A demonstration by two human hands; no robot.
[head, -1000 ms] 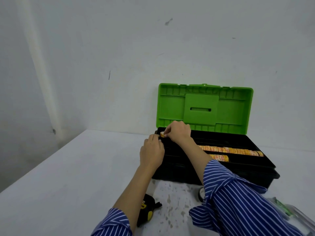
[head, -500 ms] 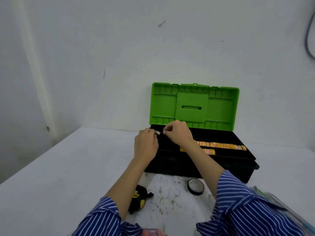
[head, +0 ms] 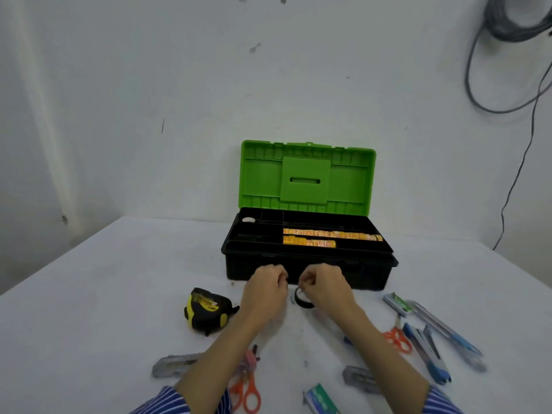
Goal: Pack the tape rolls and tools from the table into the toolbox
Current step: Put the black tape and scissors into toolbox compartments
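The toolbox (head: 307, 264) stood open on the white bench (head: 89, 294), green lid (head: 306, 174) upright against the wall, its tray holding two orange-patterned strips (head: 328, 236) and a small white roll (head: 248, 219) in the far left compartment. Both hands met just in front of it. The right hand (head: 324, 286) had its fingers curled around a black tape roll (head: 303, 300) lying on the bench; the left hand (head: 264, 289) was loosely bunched beside it, and whether it held anything could not be told. A yellow tape measure (head: 207, 310) sat to the left; scissors (head: 245, 389), utility knives (head: 171, 364) and staple packs (head: 321, 400) lay scattered nearer the person
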